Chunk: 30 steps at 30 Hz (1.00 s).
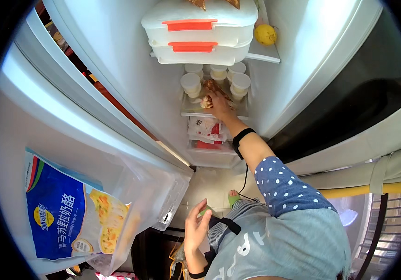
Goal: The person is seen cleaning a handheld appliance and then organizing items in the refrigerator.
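My right hand (219, 104) reaches into an open refrigerator, its fingers closed around a wrapped cone (206, 102) with a pale, brown-speckled end. The hand covers the cone's middle. Another brown-patterned cone (211, 85) lies just behind it on the shelf (200, 113). Lidded white cups (190, 81) stand on the left of the cones, and more cups (240, 83) on the right. Low in front of my body, my left hand (197, 224) is held up with fingers apart and nothing in it.
White boxes (198, 36) with red latches sit on the shelf above, with brown cone tips (197, 4) over them. A yellow fruit (265, 34) is beside them. Packets (205, 128) lie in the lower drawer. The open door at left carries a mozzarella cheese bag (57, 210) in a clear bin (151, 199).
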Available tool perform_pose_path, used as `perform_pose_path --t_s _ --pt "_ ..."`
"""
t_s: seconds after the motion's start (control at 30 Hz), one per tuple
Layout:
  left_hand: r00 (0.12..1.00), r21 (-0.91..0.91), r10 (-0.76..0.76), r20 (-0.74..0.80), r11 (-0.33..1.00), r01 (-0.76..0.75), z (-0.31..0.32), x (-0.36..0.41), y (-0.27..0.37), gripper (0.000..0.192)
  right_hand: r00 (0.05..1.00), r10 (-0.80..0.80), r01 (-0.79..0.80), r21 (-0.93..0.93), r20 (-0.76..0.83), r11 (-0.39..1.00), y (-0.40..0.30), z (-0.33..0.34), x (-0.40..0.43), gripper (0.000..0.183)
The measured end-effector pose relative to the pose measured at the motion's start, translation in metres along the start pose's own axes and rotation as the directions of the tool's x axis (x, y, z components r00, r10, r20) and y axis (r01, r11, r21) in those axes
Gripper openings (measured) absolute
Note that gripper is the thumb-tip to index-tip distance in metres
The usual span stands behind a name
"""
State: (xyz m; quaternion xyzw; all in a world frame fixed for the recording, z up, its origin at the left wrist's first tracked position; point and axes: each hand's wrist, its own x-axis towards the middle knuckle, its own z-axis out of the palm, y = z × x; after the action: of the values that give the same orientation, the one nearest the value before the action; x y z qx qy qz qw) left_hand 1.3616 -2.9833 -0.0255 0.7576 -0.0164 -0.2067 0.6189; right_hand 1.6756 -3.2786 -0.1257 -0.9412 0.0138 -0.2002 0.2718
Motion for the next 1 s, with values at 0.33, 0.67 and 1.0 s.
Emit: perform_pose_path --t_s 0.33,0.67,1.0 --pt "0.929 0.028 0.346 -0.129 0.938 -0.345 0.015 0.071 0.054 0.101 0.879 -0.078 -0.447 0.870 0.470 0.210 -0.150 -0.136 -0.119 0.045" --pt "0.836 0.102 0.486 -0.253 0.873 -0.477 0.036 0.053 0.088 0.054 0.933 -0.228 -0.101 0.809 0.279 0.579 -0.199 -0.199 -0.162 0.046" --pt "0.831 0.262 0.527 -0.175 0.839 -0.477 0.030 0.033 0.109 0.048 0.885 -0.222 -0.313 0.877 0.409 0.365 -0.210 -0.214 -0.175 0.042"
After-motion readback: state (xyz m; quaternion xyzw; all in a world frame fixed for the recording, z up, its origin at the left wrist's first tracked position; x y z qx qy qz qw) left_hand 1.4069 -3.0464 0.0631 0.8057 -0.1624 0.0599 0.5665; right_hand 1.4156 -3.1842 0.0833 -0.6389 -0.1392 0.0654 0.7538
